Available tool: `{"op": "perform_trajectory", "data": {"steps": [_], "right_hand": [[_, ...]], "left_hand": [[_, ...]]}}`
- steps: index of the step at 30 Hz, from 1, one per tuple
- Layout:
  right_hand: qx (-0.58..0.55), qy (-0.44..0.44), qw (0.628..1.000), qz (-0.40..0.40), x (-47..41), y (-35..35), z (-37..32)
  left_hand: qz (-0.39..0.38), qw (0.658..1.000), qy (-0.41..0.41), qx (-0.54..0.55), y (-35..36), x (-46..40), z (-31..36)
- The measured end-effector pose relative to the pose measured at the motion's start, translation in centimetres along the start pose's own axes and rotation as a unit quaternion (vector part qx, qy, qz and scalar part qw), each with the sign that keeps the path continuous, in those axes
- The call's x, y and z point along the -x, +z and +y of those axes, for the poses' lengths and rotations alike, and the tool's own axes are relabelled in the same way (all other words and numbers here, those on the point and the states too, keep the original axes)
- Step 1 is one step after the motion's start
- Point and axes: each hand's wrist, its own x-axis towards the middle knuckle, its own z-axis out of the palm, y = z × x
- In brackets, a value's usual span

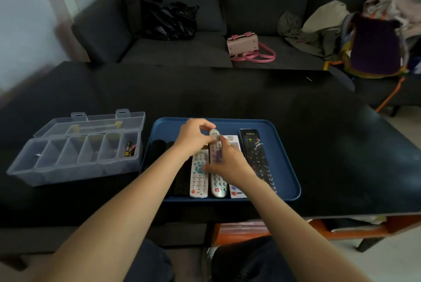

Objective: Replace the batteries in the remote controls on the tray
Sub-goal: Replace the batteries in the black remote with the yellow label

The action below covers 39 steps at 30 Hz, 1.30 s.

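Dark sofa ran across the background at 12 o'clock, with a black bag, a pink handbag and heaped clothing on it; a black table filled the middle ground.

Blue tray sat near the table's front edge at 6 o'clock, remotes laid side by side lengthwise, probably so each could be picked off in turn. At 9 o'clock of the tray stood a clear compartment box with lid thrown back; its rightmost cell, nearest the tray, held a few batteries, handy for the swap.

Both hands worked the grey remote in the middle of the row. Left hand had fingers curled at its far end, apparently pinching the tip. Right hand lay over the body with fingers bent around it, seemingly steadying or lifting it. Judged: the remote was being taken up, cover not yet opened.

White remote lay just left of it, untouched. Long black remote lay at 3 o'clock of the row, wrapped in glossy film.

Hard to read: motion blur smeared both hands, so exact finger contact could not be confirmed. Dark remotes at the tray's left were mostly hidden by the left forearm; another white remote was half covered by the right hand. Battery count indistinct.
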Motion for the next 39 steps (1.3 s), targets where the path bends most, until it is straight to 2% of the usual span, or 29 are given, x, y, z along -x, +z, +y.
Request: {"op": "perform_trajectory", "data": {"steps": [3, 5, 6, 8, 9, 11, 16, 20, 24, 29, 33, 39], "right_hand": [[-0.063, -0.022, 0.997, 0.029, -0.4, -0.1, -0.9], [-0.227, -0.011, 0.974, 0.016, -0.6, -1.2, -1.8], [-0.329, 0.002, 0.944, -0.005, -0.6, -1.6, -2.3], [-0.503, 0.013, 0.862, -0.063, -0.5, -2.1, -3.2], [-0.553, 0.012, 0.830, -0.076, -0.7, -2.1, -3.5], [-0.598, 0.021, 0.798, -0.071, -1.3, -1.6, -4.0], [-0.608, 0.065, 0.790, -0.047, -2.6, 0.4, -4.9], [-0.646, 0.086, 0.757, -0.048, -3.3, 0.7, -4.9], [-0.664, 0.104, 0.739, -0.039, -3.8, 1.3, -5.1], [-0.663, 0.101, 0.742, -0.020, -3.9, 1.5, -5.4], [-0.658, 0.082, 0.748, -0.007, -3.6, 1.5, -5.7], [-0.622, 0.061, 0.780, 0.034, -3.6, 1.5, -5.7]], "left_hand": [[0.016, 0.992, -0.008, 0.129, -1.3, 0.4, 0.4], [0.038, 0.972, -0.025, 0.230, -2.6, 0.9, 0.7], [0.059, 0.968, -0.017, 0.243, -3.3, 1.1, 0.6], [0.091, 0.971, 0.016, 0.219, -4.3, 1.6, 0.0], [0.098, 0.974, 0.034, 0.201, -4.7, 1.9, -0.4], [0.101, 0.979, 0.076, 0.161, -5.0, 2.3, -1.2], [0.100, 0.980, 0.147, 0.084, -5.0, 3.1, -2.1], [0.050, 0.986, 0.159, 0.002, -5.2, 3.5, -3.4], [0.125, 0.971, 0.199, -0.031, -4.8, 3.6, -3.6], [0.153, 0.966, 0.208, -0.015, -4.5, 3.8, -3.6], [0.139, 0.971, 0.192, -0.025, -4.2, 3.6, -3.4], [0.099, 0.983, 0.156, -0.001, -3.4, 3.4, -3.2]]}}
